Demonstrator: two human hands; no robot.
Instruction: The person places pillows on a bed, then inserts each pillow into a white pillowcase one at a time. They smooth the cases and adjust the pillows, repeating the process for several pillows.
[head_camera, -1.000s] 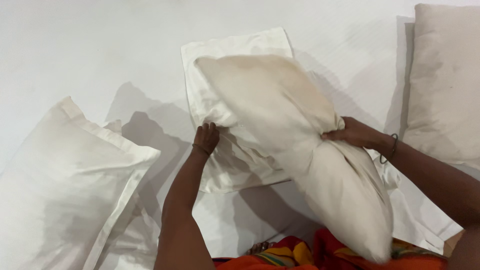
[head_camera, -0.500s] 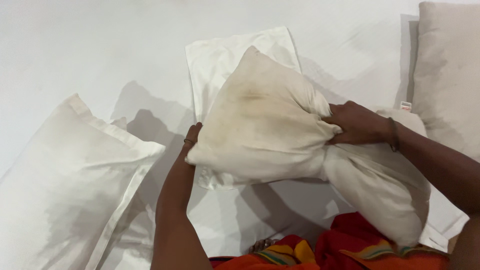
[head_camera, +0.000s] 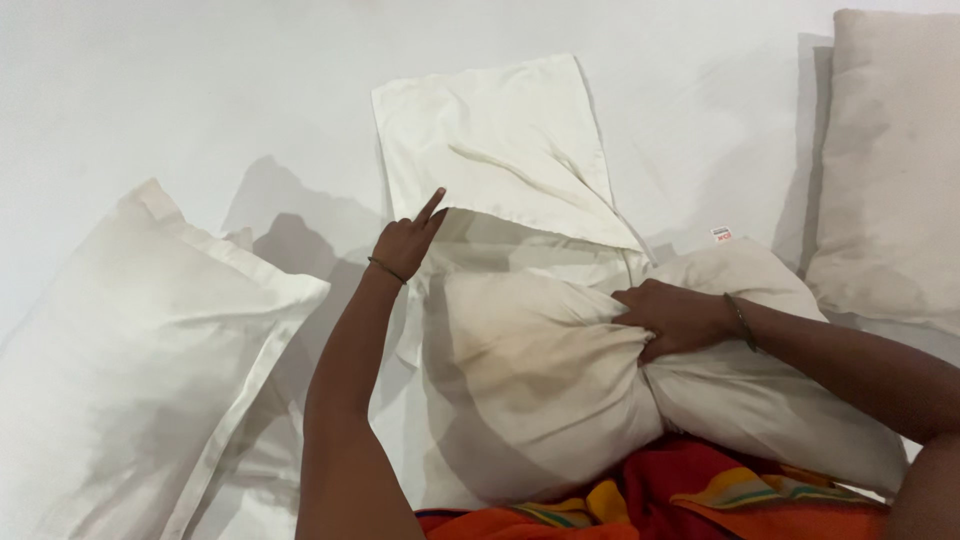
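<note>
Pillow insert (head_camera: 540, 380), off-white, plump and faintly yellow-stained, lies across your lap on the white bed (head_camera: 150, 90), bunched at its middle like a bow. Your right hand (head_camera: 672, 318) is clamped on that pinched waist, fingers dug into the soft fabric. Your left hand (head_camera: 405, 243) pinches the near edge of the flat, creased white pillowcase (head_camera: 500, 140), lifting it, forefinger pointing upward. The case lies just beyond the insert, its open mouth facing you.

Judging by this, you are at the stuffing stage: the folded end sits at the opening, not yet inside. The next move would likely call for a wider opening and a firm push.

A cased pillow with flanged border (head_camera: 140, 350) lies on your left; a bare beige pillow (head_camera: 890, 160) on your right.
</note>
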